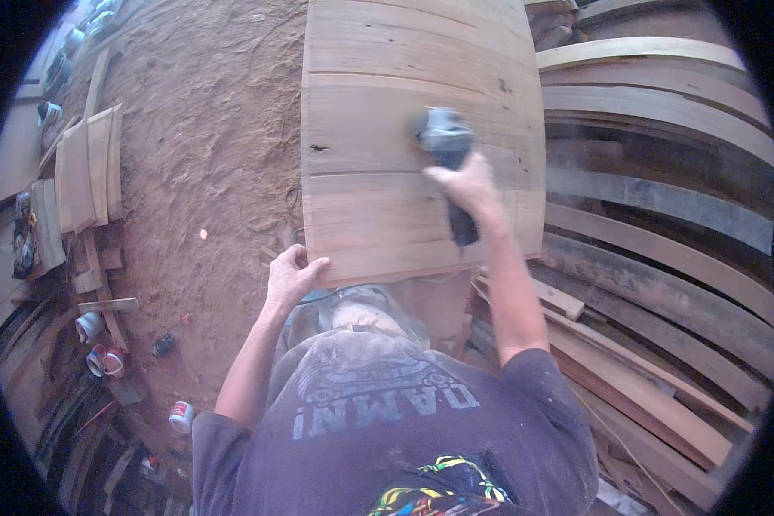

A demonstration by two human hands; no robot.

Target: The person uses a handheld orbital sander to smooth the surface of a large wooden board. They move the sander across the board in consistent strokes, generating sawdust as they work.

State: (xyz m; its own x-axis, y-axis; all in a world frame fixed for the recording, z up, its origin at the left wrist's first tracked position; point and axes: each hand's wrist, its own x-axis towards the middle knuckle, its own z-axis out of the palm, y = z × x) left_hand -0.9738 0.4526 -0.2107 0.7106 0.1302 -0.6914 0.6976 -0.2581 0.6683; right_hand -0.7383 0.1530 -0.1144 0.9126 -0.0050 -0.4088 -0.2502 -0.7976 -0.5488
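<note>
A wide wooden panel [361,219] made of joined planks lies before me, with a few dark knots and cracks in its face. My right hand [471,185] is wrapped round the dark body of an angle grinder [447,138], held over the panel right of its middle. The grinder's grey head and the disc at its left are smeared by motion, so I cannot tell exactly how the disc meets the wood. At the panel's near left corner, my left hand [292,273] grips the edge, thumb on top and fingers curled at the side.
Long boards [662,189] are stacked along the right, close to the panel. Bare brown ground [206,155] stretches to the left. Wood offcuts [90,168], a white tub [181,416] and a tipped white cup [89,326] lie there. A thin cord [615,439] runs at the lower right.
</note>
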